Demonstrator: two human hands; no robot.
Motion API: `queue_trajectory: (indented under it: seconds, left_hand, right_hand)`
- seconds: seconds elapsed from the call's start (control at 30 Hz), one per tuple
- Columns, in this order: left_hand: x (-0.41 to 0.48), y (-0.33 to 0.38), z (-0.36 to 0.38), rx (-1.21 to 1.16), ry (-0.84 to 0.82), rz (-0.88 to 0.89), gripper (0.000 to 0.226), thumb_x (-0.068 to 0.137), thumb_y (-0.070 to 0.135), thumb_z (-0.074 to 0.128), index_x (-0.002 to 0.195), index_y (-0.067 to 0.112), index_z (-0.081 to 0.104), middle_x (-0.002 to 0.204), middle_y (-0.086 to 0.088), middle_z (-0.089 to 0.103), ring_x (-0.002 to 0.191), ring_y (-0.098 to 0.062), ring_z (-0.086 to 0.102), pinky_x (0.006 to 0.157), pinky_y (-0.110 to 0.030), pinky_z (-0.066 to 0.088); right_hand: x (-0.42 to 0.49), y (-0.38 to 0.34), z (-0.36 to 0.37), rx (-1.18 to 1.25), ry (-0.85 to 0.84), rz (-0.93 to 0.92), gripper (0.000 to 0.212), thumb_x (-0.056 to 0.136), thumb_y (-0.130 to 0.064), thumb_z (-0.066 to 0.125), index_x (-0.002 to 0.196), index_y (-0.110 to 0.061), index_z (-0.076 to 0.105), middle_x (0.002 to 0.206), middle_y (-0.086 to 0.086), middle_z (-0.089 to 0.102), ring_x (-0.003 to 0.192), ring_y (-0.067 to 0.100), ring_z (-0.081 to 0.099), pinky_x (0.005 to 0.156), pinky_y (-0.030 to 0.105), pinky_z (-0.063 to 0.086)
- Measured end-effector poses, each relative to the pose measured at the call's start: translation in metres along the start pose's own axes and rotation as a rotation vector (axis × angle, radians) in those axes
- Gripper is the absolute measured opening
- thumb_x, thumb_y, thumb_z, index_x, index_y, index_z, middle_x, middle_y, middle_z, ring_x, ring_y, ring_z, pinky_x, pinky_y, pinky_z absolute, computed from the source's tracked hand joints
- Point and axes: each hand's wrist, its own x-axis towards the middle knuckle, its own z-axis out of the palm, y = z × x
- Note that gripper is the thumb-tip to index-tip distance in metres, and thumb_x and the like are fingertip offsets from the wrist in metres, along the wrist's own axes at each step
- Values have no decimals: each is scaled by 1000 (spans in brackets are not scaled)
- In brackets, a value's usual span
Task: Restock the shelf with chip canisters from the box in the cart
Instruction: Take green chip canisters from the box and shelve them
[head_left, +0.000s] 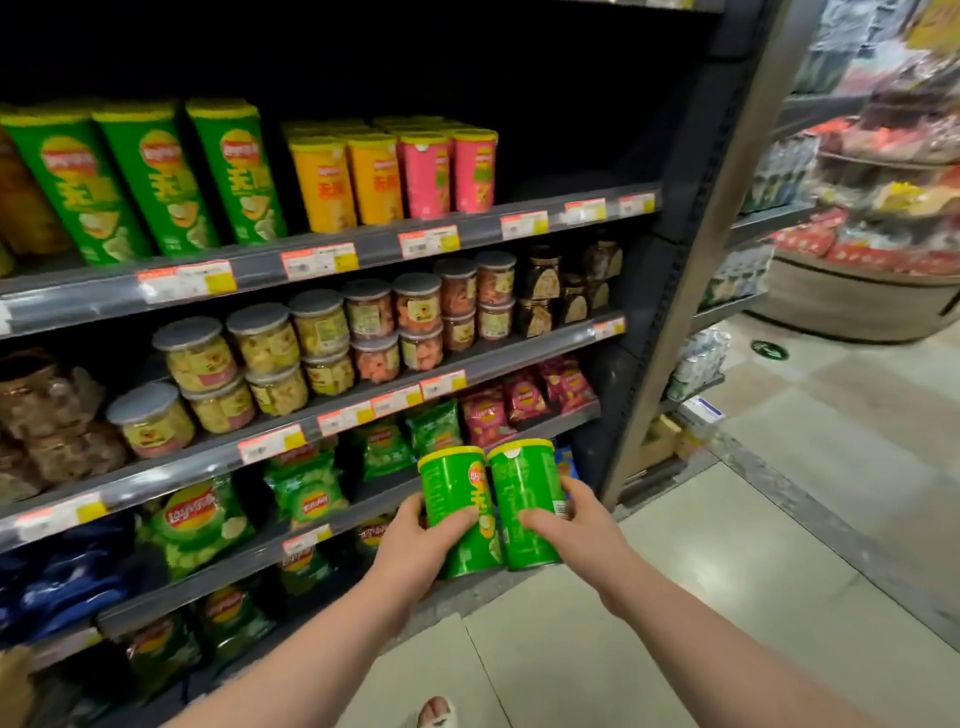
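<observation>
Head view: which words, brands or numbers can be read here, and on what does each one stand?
"Lay's": logo on the green chip bag.
"无": large yellow character on the tall green canisters.
"无", partly seen: on the held left canister.
Print on the held right canister: too blurred.
Too blurred to read: price tags, jar labels, floor sticker.
</observation>
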Motion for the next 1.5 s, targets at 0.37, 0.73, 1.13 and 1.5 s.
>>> queue_trajectory:
  seconds: [0.37,0.73,1.13,1.5]
  left_hand:
    - [73,47,100,10,-176,42,42,82,23,72,115,22,47,101,0,63,93,-19,65,84,-34,52]
    - [190,122,177,-2,-289,158,38,82,26,72,109,25,46,89,13,59,82,-6,61,68,-21,49]
    - [256,178,180,-114,-243,215,30,84,23,69,104,30,48,90,11,61,83,-8,63,69,-20,52]
    - [296,236,160,-272,23,301,29,84,24,69,106,33,52,94,8,69,82,-9,68,69,-22,53]
  right_hand:
    - [56,-5,-92,75,185,11,51,82,-19,70,123,-25,40,103,-7,58,92,12,62,74,25,53]
    - [162,-55,-168,79,273,-41,48,83,-18,69,124,-22,43,103,-5,61,89,10,64,68,21,53]
    - [251,-106,-187,65,186,-131,54,84,-22,69,133,-20,44,108,0,63,93,13,66,74,25,53]
    - [345,-186,-188,37,-95,-318,50,85,-15,67,129,-23,44,107,-2,65,75,1,69,59,15,51]
